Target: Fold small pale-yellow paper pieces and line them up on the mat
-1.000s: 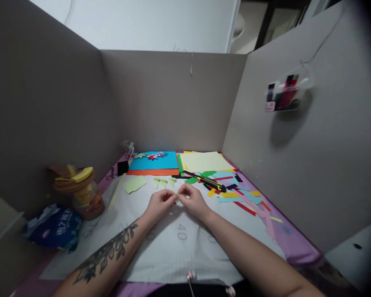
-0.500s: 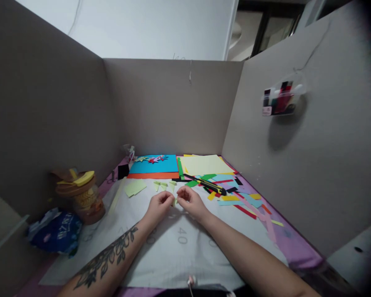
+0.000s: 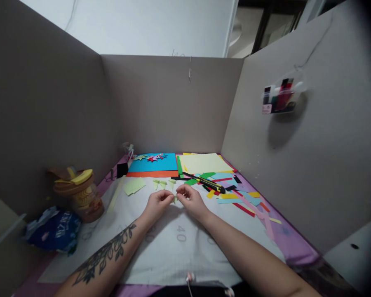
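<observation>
Between my fingertips, over the middle of the white sheet, is a small pale green piece of paper, mostly covered by the fingers. My left hand pinches it from the left. From the right, my right hand pinches it too, thumb against fingers. Just beyond the hands lie several small folded green paper pieces. Left of those rest flat pale green paper squares. A black and yellow utility knife lies to the right, on top of coloured paper strips.
Paper stars lie on blue paper at the back, beside a cream paper stack. Paper strips spread over the right side. A lidded cup and a blue packet stand left. Grey panels enclose the table.
The fingertips have come slightly closer together around the green paper. The view has shifted a little; the things on the table lie as before.
</observation>
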`<state>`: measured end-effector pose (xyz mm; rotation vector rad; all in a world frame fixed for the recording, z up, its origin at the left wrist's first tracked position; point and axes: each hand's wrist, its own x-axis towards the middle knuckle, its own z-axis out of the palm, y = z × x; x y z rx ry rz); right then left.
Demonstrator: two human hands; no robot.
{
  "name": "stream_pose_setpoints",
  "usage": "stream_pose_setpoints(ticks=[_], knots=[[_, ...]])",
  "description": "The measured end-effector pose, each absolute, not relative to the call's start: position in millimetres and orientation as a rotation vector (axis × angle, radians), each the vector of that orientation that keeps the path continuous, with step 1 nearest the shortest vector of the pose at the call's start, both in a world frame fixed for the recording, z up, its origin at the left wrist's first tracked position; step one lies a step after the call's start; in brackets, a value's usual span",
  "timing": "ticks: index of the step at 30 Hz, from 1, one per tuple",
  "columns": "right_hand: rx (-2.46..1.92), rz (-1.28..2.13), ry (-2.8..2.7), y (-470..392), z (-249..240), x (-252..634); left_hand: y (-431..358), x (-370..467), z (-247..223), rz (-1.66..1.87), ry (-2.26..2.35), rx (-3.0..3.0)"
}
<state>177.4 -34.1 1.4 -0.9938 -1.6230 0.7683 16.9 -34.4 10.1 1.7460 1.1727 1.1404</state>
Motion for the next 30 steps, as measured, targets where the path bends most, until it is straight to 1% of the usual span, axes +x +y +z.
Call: stream_pose_setpoints(ticks=[4, 8, 13, 17, 23, 30], knots=[[-0.999, 0.746, -1.631, -37, 3, 173, -35, 19, 9, 1.126, 1.141, 1.797], [-0.973, 0.76, -1.587, -37, 3, 171, -32, 23, 5, 1.112, 1.108, 1.719], [-0.969, 0.825, -1.486, -31, -1, 173, -29, 24, 1, 1.13, 1.059, 1.674], [-0.965, 0.787, -1.519, -30, -2, 175, -30, 22, 1, 1.075, 1.03, 1.706], [-0.944, 0.752, -1.668, -37, 2, 174, -31, 18, 3, 1.084, 1.156, 1.845], [-0.943, 0.867, -1.516, -21, -3, 186, -29, 17, 9, 1.162, 1.201, 1.752]])
